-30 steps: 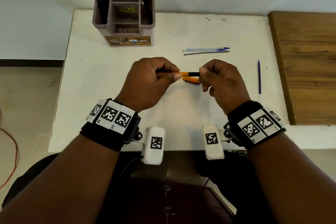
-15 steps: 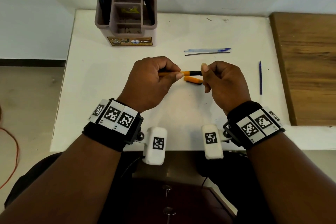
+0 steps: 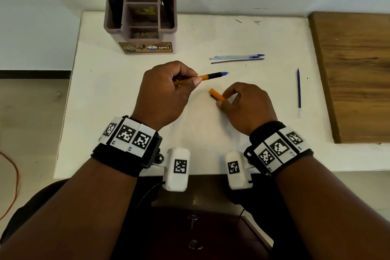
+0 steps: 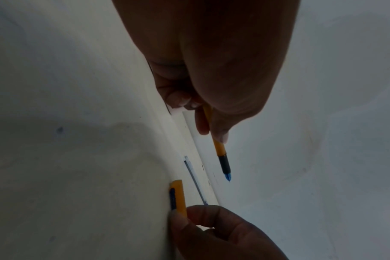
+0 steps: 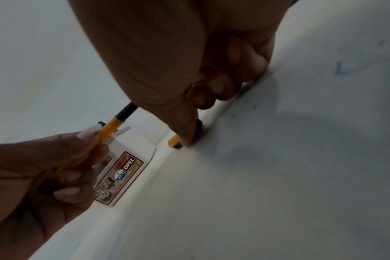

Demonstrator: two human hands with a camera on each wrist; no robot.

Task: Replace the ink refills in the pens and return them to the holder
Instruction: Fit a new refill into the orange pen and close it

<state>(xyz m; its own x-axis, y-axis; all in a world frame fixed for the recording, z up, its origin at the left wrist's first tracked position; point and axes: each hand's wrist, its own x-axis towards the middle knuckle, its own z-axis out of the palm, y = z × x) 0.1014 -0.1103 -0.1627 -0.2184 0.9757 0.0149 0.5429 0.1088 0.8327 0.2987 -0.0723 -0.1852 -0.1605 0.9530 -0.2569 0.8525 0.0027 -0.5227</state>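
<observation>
Left hand (image 3: 162, 93) has a curled grip on the orange pen (image 3: 207, 76), tip bare and pointing right above the desk (image 3: 126, 82). Right hand (image 3: 247, 107) pinches the orange cap (image 3: 217, 95) lying on the desk, just near of the tip. Holder (image 3: 145, 25) sits far left. Risks, I'd say: cap skids away, or the tip inks a finger when capping.

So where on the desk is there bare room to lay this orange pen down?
Bare white table lies left of the left hand, below the holder. More lies between the loose refills and the back edge. It is crowded around the cap under the right hand.
</observation>
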